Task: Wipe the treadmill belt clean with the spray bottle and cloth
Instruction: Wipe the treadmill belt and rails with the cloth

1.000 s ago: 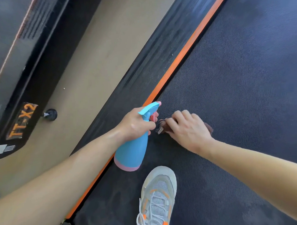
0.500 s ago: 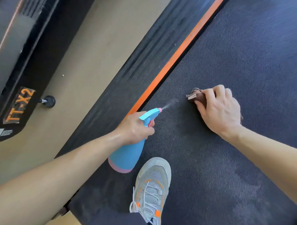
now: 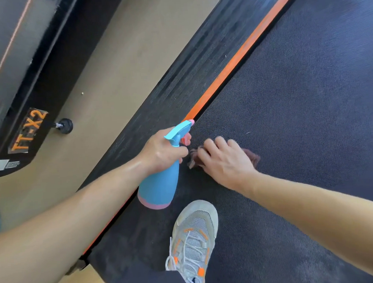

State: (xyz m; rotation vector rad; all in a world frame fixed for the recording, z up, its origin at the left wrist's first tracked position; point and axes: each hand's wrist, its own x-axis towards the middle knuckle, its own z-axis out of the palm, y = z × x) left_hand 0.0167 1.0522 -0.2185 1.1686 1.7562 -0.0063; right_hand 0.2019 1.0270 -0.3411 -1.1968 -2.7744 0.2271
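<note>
My left hand (image 3: 162,152) grips the neck of a blue spray bottle (image 3: 159,185) with a pink base, its nozzle pointing up and to the right over the dark textured treadmill belt (image 3: 297,115). My right hand (image 3: 225,161) presses flat on a brown cloth (image 3: 251,156) on the belt, just right of the bottle. Most of the cloth is hidden under the hand; its edges stick out on both sides. No spray mist shows.
An orange stripe (image 3: 239,55) and a black ribbed side rail (image 3: 178,81) run diagonally along the belt's left edge. My grey and orange shoe (image 3: 192,241) stands on the belt below the hands. Tan floor (image 3: 118,75) and another black machine marked TT-X2 (image 3: 29,131) lie to the left.
My right hand has pulled the cloth back down and left along the belt, close to the bottle. The mist seen half a second ago is gone. The bottle has barely moved.
</note>
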